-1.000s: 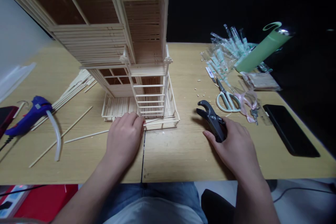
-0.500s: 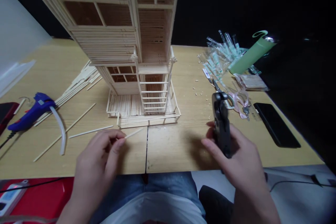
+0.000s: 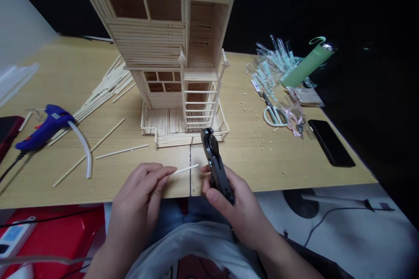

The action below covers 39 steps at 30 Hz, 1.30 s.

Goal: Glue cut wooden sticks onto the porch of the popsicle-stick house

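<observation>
A wooden table fills the middle of the frame, its near edge just before the person's body, which puts everything on it at arm's length. At upper centre stands a model house built of pale sticks, with a railed deck and a ladder at its foot; its fenced front faces the person, probably to keep that side easy to reach.

At lower centre, the left hand pinches between thumb and fingers, while the right hand wraps around a dark cutting tool. The tool's head points up and away, presumably so the palm can squeeze the handles; whether its jaws are parted I cannot tell from this angle.

A green bottle leans at upper right, beyond the work area. The blue glue gun lies at the left, a bent translucent glue stick trailing from its back. A black phone and white-handled scissors lie on the right, seemingly set aside.

A sheaf of loose sticks lies left of the house, likely as stock. The short stick is gripped near one end, leaving its other end free, just beside the right fingertips. Tiny offcuts dot the tabletop right of the house.
</observation>
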Each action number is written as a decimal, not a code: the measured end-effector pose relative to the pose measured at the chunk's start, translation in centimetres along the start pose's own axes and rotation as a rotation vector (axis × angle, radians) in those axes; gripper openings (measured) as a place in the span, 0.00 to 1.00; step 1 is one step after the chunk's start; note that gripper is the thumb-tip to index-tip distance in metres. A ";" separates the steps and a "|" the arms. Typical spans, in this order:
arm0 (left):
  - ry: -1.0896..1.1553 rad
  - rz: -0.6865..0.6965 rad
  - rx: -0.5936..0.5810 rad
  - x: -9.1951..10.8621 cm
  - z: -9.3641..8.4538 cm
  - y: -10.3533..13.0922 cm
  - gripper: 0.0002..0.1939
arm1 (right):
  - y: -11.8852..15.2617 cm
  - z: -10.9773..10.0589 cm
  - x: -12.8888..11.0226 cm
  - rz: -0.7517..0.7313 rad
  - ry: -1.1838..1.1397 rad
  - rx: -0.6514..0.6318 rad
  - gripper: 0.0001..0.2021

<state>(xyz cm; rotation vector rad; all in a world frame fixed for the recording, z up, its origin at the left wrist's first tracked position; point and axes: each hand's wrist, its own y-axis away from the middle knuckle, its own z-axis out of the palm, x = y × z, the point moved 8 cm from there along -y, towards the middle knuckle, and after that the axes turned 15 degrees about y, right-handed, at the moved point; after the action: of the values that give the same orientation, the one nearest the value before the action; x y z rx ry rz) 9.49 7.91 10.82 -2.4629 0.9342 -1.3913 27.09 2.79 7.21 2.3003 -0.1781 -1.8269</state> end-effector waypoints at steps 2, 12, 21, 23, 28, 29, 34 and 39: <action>-0.016 0.013 0.030 0.4 -0.6 0.1 0.11 | 0.9 0.7 0.8 0.032 -0.011 -0.033 0.20; -0.065 0.118 -0.003 2.5 0.8 0.1 0.13 | 3.5 1.8 2.5 0.099 -0.062 -0.075 0.21; -0.097 0.181 -0.043 4.5 2.3 0.1 0.13 | 4.6 0.4 3.2 0.110 0.021 0.000 0.18; -0.096 0.190 -0.055 4.7 2.7 0.0 0.13 | 4.8 0.1 3.4 0.112 0.038 0.021 0.17; -0.081 0.216 -0.090 5.2 3.8 -0.2 0.12 | 5.3 -0.9 4.3 0.138 0.080 0.058 0.14; -0.081 0.220 -0.097 5.3 4.1 -0.3 0.12 | 5.3 -1.1 4.5 0.146 0.108 0.069 0.14; -0.171 0.250 -0.153 6.0 5.3 -0.9 0.08 | 5.4 -2.4 4.2 0.100 0.308 0.157 0.10; -0.229 0.285 -0.140 7.4 6.6 -2.2 0.05 | 5.8 -3.3 4.6 0.077 0.383 0.218 0.11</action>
<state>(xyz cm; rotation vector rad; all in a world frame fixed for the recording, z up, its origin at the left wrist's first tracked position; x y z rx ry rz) 18.62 4.20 13.39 -2.3987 1.3013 -0.9615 31.58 -3.61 4.88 2.6965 -0.4161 -1.3557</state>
